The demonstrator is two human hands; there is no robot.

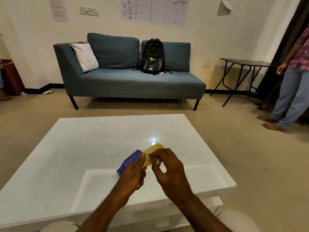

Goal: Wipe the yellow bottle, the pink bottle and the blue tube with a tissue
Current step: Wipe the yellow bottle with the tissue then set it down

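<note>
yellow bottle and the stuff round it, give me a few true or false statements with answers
1. The yellow bottle is held up between both hands. True.
2. The blue tube stands upright at the table's far edge. False: it lies on its side on the white table, just beside the left hand.
3. The right hand presses a bit of white tissue against the bottle. True.
4. The pink bottle sits next to the blue tube. False: no pink bottle shows on the table.
5. A black backpack sits on the sofa. True.
</note>
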